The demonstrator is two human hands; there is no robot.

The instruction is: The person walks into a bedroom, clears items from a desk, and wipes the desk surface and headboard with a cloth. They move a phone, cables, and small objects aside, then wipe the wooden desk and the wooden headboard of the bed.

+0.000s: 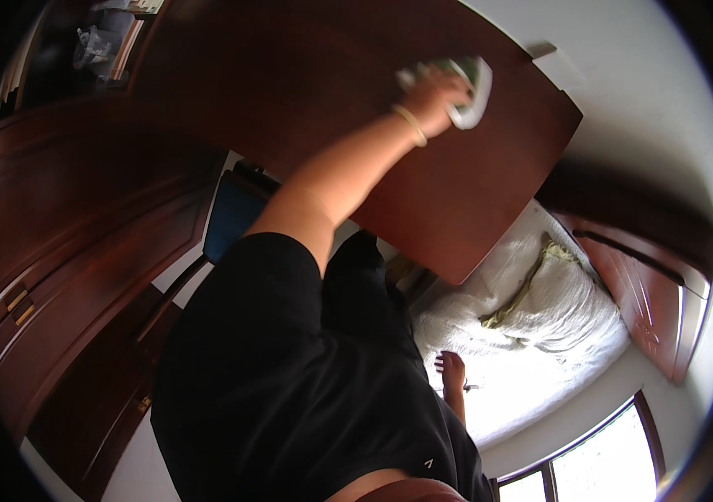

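My left hand (437,97), with a thin bangle at the wrist, presses a green and white cloth (479,94) onto the reddish-brown wooden tabletop (306,81). Hand and cloth are blurred. The cloth lies bunched under the fingers, near the table's far edge. My right hand (452,369) hangs low beside my body, in front of the bright bed. A dark band circles that wrist. Its fingers look loosely bent and apart, and nothing shows in them.
A bed with a white quilt (557,301) lies to the right, beside a wooden headboard (639,288). A blue chair (234,210) stands by the table. Wooden cabinet doors (80,219) line the left. A shelf holds a clear plastic bag (96,47). A window (607,458) is at lower right.
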